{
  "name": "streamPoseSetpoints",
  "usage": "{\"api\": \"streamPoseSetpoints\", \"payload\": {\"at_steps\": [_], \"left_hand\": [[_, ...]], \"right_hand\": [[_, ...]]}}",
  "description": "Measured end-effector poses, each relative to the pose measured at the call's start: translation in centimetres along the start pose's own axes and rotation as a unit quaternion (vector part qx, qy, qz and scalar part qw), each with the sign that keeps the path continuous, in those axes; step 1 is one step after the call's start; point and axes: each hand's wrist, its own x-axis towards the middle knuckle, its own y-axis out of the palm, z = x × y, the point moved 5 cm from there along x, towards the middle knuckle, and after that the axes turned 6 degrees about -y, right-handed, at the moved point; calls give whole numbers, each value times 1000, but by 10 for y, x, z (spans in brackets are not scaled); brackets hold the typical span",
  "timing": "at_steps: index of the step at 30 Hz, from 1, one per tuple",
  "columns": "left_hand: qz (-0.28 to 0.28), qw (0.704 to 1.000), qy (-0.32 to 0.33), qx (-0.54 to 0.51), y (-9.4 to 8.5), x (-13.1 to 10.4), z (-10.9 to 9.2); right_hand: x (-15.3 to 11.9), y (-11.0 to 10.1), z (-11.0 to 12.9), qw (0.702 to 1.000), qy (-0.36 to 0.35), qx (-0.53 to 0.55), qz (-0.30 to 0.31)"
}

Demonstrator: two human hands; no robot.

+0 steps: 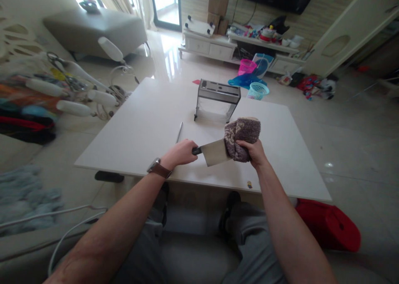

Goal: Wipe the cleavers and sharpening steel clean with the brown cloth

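Observation:
My left hand [186, 151] is closed round the black handle of a cleaver [215, 152], whose wide blade points right above the table's near edge. In my right hand [254, 151] is a folded brown patterned towel [245, 134], its thumb pressed on the near side. The towel covers the far end of the blade. Beyond the cleaver, a knife block [220, 88] with a dark slotted top and clear sides stands upright on the white table [131, 138]. A thin metal rod [179, 132] lies on the table just beyond my left hand.
A small sticker [249, 184] is at the table's near edge. Past the far edge are a light blue basket [258, 91] and a pink basket [247, 67] on the floor. Lamp arms with white shades [75, 108] stand left of the table. A red object [328, 223] sits at the lower right.

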Motion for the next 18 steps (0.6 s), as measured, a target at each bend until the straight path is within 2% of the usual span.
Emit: {"api": "streamPoseSetpoints", "payload": {"at_steps": [18], "left_hand": [[6,1000,1,13,0,-1,-2]], "right_hand": [[0,0,-1,1000,4,-15,1]]}}
